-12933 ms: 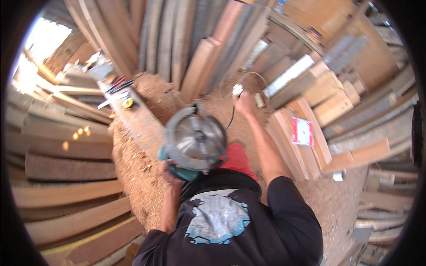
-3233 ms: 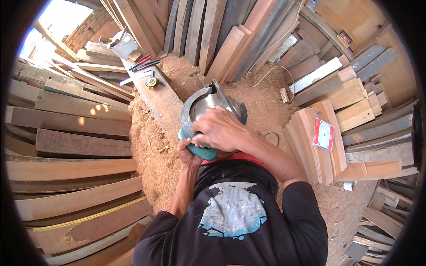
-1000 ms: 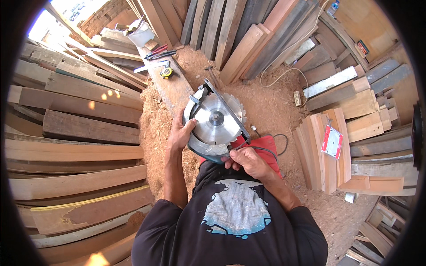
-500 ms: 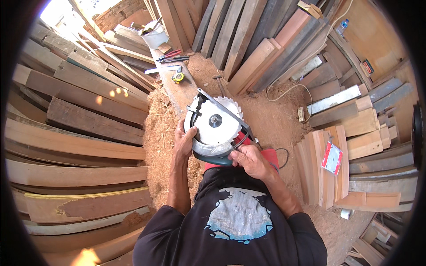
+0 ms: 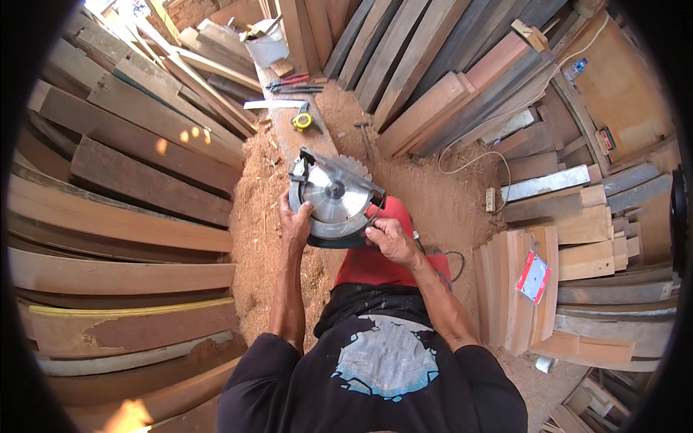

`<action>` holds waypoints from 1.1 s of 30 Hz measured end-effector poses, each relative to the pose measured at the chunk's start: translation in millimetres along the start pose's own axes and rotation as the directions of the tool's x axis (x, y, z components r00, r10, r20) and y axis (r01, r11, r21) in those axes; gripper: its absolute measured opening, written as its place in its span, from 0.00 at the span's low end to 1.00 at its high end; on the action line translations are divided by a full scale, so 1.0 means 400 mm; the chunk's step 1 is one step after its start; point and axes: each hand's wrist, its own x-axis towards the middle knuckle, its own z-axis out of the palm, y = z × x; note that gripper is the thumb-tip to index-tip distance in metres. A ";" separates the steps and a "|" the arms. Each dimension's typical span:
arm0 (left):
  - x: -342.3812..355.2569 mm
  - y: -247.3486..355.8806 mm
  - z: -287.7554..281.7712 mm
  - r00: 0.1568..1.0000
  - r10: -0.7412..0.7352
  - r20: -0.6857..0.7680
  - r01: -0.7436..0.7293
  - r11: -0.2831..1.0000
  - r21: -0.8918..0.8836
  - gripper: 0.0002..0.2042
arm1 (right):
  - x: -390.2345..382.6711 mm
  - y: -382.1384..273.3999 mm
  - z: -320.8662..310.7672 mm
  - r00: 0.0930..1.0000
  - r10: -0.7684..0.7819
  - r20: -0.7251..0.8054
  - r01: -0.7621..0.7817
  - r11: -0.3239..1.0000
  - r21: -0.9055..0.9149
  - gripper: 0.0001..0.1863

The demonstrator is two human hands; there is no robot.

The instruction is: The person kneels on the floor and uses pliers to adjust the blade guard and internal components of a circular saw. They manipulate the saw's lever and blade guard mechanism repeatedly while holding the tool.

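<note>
Ahead, bucket with sticklike contents; left hand gripping saw

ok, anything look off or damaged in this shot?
Yes: the yellow-edged board at lower left has a ragged, patchy face, as if its surface had peeled. Loose sawdust lies unswept left of the circular saw, which shows no clear damage.

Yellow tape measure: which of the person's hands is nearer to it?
Left. The left hand holds the circular saw at its left side, below the tape measure in view; the right hand is at the saw's lower right, farther off.
</note>
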 end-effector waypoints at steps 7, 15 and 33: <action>-0.024 0.002 -0.018 0.998 0.048 0.041 -0.053 0.986 0.155 0.28 | -0.037 -0.004 -0.014 0.989 0.058 0.136 -0.032 0.982 -0.188 0.17; 0.010 0.107 -0.008 0.986 -0.139 0.093 0.076 0.869 0.489 0.28 | -0.044 0.015 -0.001 0.999 0.030 0.032 -0.025 0.985 -0.169 0.15; 0.015 0.147 0.032 0.998 -0.053 0.031 0.023 0.795 0.606 0.33 | -0.130 0.122 -0.030 0.979 0.188 -0.074 -0.201 0.947 -0.250 0.16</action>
